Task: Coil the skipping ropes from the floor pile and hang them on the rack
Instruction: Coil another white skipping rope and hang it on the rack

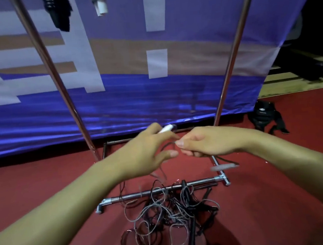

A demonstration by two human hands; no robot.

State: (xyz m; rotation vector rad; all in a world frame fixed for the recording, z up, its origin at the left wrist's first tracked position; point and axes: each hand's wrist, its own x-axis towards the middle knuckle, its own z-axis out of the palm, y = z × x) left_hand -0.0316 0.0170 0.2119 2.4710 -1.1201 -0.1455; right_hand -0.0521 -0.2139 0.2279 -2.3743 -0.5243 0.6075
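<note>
A tangled pile of skipping ropes (168, 216), grey and black cords with dark handles, lies on the red floor at the rack's base bar (124, 197). My left hand (145, 152) holds a white rope handle (166, 129) between its fingers. My right hand (199, 144) pinches the thin dark cord (167, 145) of that rope just beside the left hand. The rope's other white handle (224, 167) dangles blurred below my right wrist. Two chrome rack uprights (56, 78) (233, 58) rise on either side. Coiled ropes (57, 10) (99, 1) hang at the top.
A blue and white banner (154, 88) hangs right behind the rack. A black bag (264, 118) lies on the floor at the right, beyond the rack. A dark area with wooden boards is at the far right.
</note>
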